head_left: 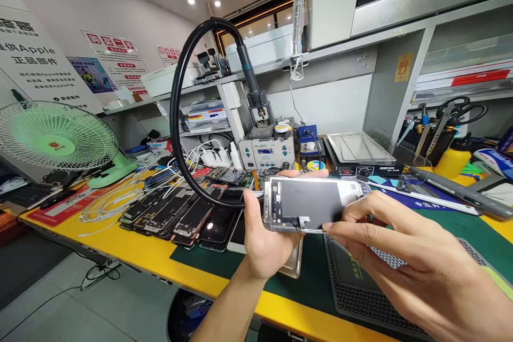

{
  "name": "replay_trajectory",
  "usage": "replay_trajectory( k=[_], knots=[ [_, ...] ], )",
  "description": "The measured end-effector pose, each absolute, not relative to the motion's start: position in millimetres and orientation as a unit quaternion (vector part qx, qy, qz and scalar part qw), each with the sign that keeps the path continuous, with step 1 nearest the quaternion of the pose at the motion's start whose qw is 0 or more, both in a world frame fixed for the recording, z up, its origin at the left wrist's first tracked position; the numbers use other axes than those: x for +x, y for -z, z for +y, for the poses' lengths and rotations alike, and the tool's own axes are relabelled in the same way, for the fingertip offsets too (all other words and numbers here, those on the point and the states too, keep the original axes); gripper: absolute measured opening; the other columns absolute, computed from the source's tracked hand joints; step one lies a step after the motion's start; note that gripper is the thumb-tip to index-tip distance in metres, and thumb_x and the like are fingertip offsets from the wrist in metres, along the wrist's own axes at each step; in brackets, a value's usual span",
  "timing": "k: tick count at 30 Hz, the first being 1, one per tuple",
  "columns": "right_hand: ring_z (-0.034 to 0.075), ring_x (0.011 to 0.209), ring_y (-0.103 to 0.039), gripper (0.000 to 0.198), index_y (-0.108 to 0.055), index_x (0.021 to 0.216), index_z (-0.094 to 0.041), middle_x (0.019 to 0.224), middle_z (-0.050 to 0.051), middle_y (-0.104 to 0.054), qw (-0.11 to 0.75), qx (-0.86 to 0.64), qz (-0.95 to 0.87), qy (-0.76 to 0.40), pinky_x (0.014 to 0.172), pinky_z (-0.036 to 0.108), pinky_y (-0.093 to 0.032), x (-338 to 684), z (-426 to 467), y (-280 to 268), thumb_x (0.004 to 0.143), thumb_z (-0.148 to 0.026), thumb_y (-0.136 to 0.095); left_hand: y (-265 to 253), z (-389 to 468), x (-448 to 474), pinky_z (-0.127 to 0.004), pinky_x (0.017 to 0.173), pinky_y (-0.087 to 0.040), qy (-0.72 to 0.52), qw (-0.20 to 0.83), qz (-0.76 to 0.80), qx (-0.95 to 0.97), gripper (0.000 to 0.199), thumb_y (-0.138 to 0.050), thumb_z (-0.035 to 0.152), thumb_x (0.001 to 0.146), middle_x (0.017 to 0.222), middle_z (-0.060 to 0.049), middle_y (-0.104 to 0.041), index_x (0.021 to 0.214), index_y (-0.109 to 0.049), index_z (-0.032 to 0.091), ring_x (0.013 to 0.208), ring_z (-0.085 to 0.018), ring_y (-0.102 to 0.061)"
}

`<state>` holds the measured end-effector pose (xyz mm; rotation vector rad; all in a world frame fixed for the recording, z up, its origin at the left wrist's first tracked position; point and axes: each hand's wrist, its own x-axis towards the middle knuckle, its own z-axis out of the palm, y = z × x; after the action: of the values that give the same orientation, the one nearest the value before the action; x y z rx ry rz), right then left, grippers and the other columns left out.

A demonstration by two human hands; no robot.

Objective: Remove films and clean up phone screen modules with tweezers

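A phone screen (310,200) is held level above the bench, its rear side facing me, with a dark sheet, a small flex connector and a whitish label strip at the right end. My left hand (268,248) cradles it from below and behind, thumb up at the left end and fingertips showing over the far edge. Thumb and fingers of my right hand (417,251) pinch its near edge toward the right end. Whether a smaller part is between those fingertips is hidden. Below, a clear-edged phone case or tray (294,266) is partly covered by my left hand.
Rows of phone screens (164,214) lie left on the yellow bench. A hot air station (266,150) stands behind, its black hose (175,91) looping forward. A heating plate (360,152) is back right, a grey perforated mat (340,288) front right, a green fan (60,141) far left.
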<state>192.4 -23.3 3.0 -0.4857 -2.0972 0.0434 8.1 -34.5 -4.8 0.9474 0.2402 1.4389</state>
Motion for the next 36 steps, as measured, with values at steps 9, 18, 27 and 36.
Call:
replay_trajectory(
  k=[9, 18, 27, 36],
  knots=[
    [0.017, 0.076, -0.065, 0.015, -0.076, 0.104, -0.028, 0.089, 0.003, -0.069, 0.576, -0.331, -0.733, -0.149, 0.065, 0.026, -0.054, 213, -11, -15, 0.092, -0.027, -0.067, 0, -23, 1, -0.052, 0.096, -0.052, -0.671, 0.660, 0.152, 0.302, 0.035, -0.042, 0.045, 0.098, 0.131, -0.017, -0.066, 0.110, -0.065, 0.021, 0.127, -0.035, -0.058],
    [0.015, 0.062, -0.062, 0.033, -0.071, 0.110, -0.009, 0.071, 0.002, -0.067, 0.397, -0.526, -0.719, -0.221, 0.056, 0.028, -0.050, 260, 42, -20, 0.097, -0.035, -0.056, 1, -2, -9, -0.040, 0.058, -0.066, -0.734, 0.575, 0.285, 0.220, 0.021, -0.053, 0.011, 0.078, 0.087, -0.008, -0.074, 0.092, -0.069, 0.011, 0.073, -0.024, -0.072],
    [0.024, 0.106, -0.065, 0.032, -0.062, 0.124, -0.017, 0.126, 0.010, -0.063, 0.154, -0.562, -0.806, -0.105, 0.089, 0.044, -0.057, 248, 57, 9, 0.097, -0.034, -0.063, -4, 2, -3, -0.031, 0.067, -0.067, -0.646, 0.645, 0.338, 0.229, 0.021, -0.054, -0.005, 0.081, 0.088, -0.014, -0.075, 0.096, -0.065, 0.007, 0.074, -0.024, -0.076],
    [0.025, 0.107, -0.065, 0.035, -0.060, 0.126, -0.016, 0.127, 0.011, -0.062, 0.084, -0.590, -0.802, -0.047, 0.090, 0.046, -0.056, 248, 42, 14, 0.097, -0.034, -0.064, 4, 10, -7, -0.039, 0.074, -0.067, -0.610, 0.656, 0.386, 0.219, 0.025, -0.052, -0.008, 0.079, 0.106, -0.023, -0.073, 0.099, -0.062, 0.004, 0.098, -0.037, -0.073]
  ],
)
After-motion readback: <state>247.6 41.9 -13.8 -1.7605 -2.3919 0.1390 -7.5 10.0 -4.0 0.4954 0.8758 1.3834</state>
